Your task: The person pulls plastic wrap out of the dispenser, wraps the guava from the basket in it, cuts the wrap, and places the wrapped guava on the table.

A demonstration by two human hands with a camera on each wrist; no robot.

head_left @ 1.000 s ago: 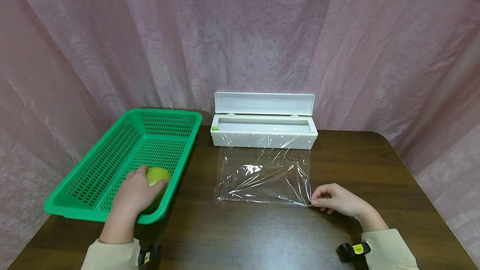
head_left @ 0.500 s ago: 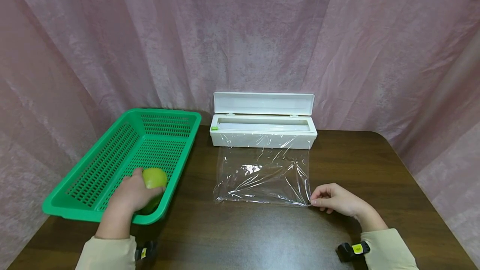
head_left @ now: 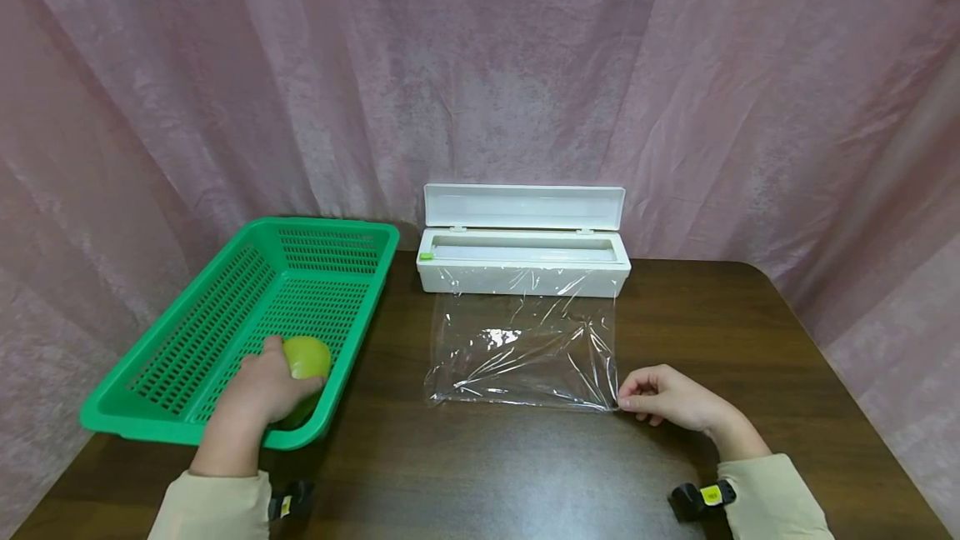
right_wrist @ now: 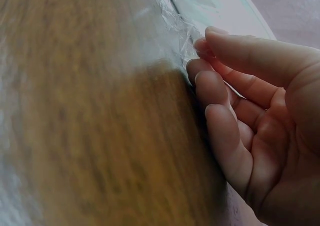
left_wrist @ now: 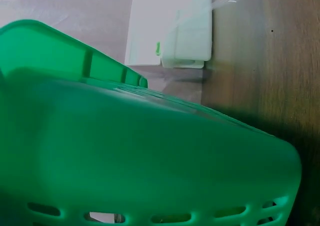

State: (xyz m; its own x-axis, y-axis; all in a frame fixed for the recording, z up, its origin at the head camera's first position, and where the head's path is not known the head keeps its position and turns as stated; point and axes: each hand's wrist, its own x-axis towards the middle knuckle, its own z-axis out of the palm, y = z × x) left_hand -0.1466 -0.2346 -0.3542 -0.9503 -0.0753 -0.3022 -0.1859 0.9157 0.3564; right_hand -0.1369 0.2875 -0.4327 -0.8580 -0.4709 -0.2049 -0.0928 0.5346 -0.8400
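Note:
In the head view my left hand (head_left: 258,390) reaches into the near end of a green plastic basket (head_left: 386,273) and grips a round yellow-green fruit (head_left: 306,357), thumb on its near side. In the left wrist view the basket's wall (left_wrist: 150,156) hides the hand and most of the fruit. My right hand (head_left: 675,398) pinches the near right corner of a sheet of cling film (head_left: 525,357) between thumb and index finger, the other fingers loosely bent. Drawn from a white cling film dispenser (head_left: 525,277), the film lies stretched towards me.
The dispenser's lid (head_left: 525,207) stands up at the back, and a small green slider (head_left: 426,257) sits at its left end. A pink curtain (head_left: 525,65) hangs behind the dark wooden table (head_left: 480,473).
My left hand has shifted slightly left inside the basket with the fruit. The right hand keeps its pinch on the film corner; the whole view has drifted a little.

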